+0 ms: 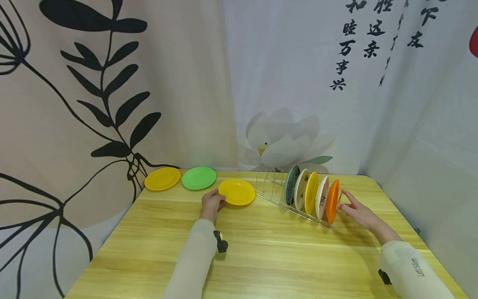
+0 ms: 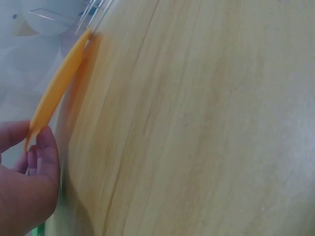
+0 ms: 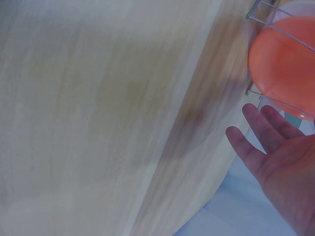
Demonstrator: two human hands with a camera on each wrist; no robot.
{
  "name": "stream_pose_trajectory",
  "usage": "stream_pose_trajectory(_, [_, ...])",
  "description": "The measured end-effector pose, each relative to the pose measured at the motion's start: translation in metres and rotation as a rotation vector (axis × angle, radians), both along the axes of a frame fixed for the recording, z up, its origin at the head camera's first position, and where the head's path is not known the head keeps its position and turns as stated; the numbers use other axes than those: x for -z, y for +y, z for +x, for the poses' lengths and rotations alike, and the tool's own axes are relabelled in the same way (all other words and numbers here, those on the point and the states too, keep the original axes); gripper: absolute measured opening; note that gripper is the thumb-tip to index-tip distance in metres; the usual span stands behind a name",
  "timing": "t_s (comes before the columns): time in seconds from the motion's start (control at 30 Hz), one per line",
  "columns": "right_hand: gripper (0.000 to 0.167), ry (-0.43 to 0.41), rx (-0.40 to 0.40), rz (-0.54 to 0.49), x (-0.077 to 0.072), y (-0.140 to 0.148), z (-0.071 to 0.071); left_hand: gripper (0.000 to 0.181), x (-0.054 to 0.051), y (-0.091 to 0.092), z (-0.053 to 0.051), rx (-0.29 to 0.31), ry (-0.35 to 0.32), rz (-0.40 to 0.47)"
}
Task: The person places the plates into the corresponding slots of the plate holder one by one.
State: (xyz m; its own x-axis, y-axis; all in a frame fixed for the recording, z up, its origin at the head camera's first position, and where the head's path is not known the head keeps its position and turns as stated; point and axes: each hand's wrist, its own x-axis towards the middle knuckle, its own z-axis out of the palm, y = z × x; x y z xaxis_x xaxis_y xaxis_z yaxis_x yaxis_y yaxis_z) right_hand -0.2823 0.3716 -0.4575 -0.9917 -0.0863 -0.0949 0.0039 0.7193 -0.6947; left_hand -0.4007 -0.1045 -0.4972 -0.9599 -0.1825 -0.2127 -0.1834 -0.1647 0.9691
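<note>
My left hand (image 1: 211,204) pinches the left edge of a yellow plate (image 1: 237,192), thumb on one face and fingers on the other. In the left wrist view that plate (image 2: 61,81) appears edge-on, slanting up from the table. My right hand (image 1: 359,212) is at the right end of a wire dish rack (image 1: 275,200), beside an orange plate (image 1: 332,202). Three straight, spread fingers show in the right wrist view; the thumb and index finger are hidden there. Also upright in the rack are a yellow plate (image 1: 311,192), pale patterned plates (image 1: 301,189) and a dark one (image 1: 291,185).
Another yellow plate (image 1: 162,179) and a green plate (image 1: 199,178) lie flat along the back edge of the wooden table (image 1: 269,257). The rack's left slots hold no plates. A printed curtain (image 1: 186,91) hangs close behind the table.
</note>
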Motion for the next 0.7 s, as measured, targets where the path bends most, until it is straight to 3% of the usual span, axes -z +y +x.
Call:
stream_pose_trajectory(0.13, [0.079, -0.006, 0.001, 0.002, -0.0009, -0.0008, 0.001, 0.06, -0.0001, 0.0009, -0.0007, 0.023, -0.015, 0.035])
stream_pose_trajectory(0.4, [0.081, -0.013, 0.016, 0.013, -0.0003, -0.0019, 0.0016, 0.066, 0.0018, 0.0037, 0.0003, 0.071, 0.029, 0.107])
stream_pose_trajectory(0.7, [0.08, -0.007, 0.005, 0.014, -0.0023, -0.0017, 0.0023, 0.071, -0.0012, 0.0056, 0.0011, 0.094, 0.044, 0.125])
